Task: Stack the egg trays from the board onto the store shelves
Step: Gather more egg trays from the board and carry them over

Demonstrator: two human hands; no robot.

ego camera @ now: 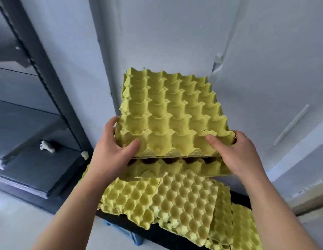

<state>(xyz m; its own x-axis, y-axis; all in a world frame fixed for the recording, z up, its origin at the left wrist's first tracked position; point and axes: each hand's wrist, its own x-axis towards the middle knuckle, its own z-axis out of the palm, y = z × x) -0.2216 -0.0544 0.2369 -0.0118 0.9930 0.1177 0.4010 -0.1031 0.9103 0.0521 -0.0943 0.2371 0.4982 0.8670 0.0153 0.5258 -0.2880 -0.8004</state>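
Stack (171,112) of yellow egg trays held up in the air: left hand (113,154) clamps its near left corner, right hand (234,152) the near right, thumbs on top. Beneath lie loose trays (175,201), overlapping on the black board (242,198). Dark shelves (30,114) stand to the left, apart from the stack; a pale wall (175,33) rises close behind it. Something blue (137,239) shows under the board's edge.

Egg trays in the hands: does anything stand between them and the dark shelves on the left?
Nothing visible blocks the open space between. The left hand and right hand hold the egg trays above the pile. Only the rack's upright post edges the shelves, and a small white object lies on one.
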